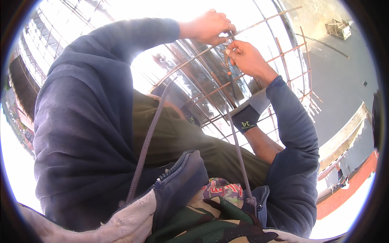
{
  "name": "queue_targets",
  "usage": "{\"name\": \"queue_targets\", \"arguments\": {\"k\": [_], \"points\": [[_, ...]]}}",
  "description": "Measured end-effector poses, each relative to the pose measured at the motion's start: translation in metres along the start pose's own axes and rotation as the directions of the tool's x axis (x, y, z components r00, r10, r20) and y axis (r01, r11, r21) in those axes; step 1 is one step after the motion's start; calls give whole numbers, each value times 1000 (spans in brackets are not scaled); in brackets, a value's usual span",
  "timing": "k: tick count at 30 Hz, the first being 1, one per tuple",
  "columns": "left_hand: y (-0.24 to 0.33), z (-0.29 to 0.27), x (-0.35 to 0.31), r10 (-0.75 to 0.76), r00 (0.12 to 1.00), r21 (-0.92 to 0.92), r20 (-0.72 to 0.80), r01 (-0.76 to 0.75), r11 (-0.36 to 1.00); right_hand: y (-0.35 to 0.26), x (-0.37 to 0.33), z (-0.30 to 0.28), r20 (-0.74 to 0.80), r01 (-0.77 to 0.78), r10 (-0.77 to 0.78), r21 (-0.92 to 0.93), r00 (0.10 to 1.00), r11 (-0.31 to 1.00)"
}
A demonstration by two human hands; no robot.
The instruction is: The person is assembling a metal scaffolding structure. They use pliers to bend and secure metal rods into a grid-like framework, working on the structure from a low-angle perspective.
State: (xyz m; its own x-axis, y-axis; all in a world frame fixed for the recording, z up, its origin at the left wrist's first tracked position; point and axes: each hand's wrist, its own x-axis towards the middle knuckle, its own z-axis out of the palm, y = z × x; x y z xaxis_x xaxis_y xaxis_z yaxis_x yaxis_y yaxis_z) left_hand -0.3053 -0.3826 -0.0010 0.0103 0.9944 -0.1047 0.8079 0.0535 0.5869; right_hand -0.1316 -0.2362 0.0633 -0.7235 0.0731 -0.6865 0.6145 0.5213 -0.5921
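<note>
Ahead of me, my left hand (212, 28) is closed, its fingertips pinched at a long steel reinforcing bar (267, 19). Whatever lies between those fingers is too small to make out. Just to the right and nearer, my right hand (247, 58) is closed, with thumb and forefinger pressed together beside the same bar. A slim dark hand tool with an orange band (229, 73) hangs down from these fingers; its upper end is partly hidden, so its exact kind is unclear. The two hands almost touch at the bar.
Crossing bars form an open grid above shiny dark sheets (182, 60). My foot in a dark sock (245, 118) rests on the grid. Bar ends (318, 99) stick out at the right. A small wooden crate (339, 29) stands on the grey surface at the far right.
</note>
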Motion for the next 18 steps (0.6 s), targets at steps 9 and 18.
{"name": "queue_targets", "arguments": {"k": [9, 18], "points": [[9, 11, -13, 226, 966, -66, 127, -219, 973, 39, -52, 8, -103, 74, -210, -718, 972, 692], [10, -6, -21, 386, 911, -27, 142, -386, 922, 51, -37, 42, -74, 34, -159, -808, 985, 588]]}}
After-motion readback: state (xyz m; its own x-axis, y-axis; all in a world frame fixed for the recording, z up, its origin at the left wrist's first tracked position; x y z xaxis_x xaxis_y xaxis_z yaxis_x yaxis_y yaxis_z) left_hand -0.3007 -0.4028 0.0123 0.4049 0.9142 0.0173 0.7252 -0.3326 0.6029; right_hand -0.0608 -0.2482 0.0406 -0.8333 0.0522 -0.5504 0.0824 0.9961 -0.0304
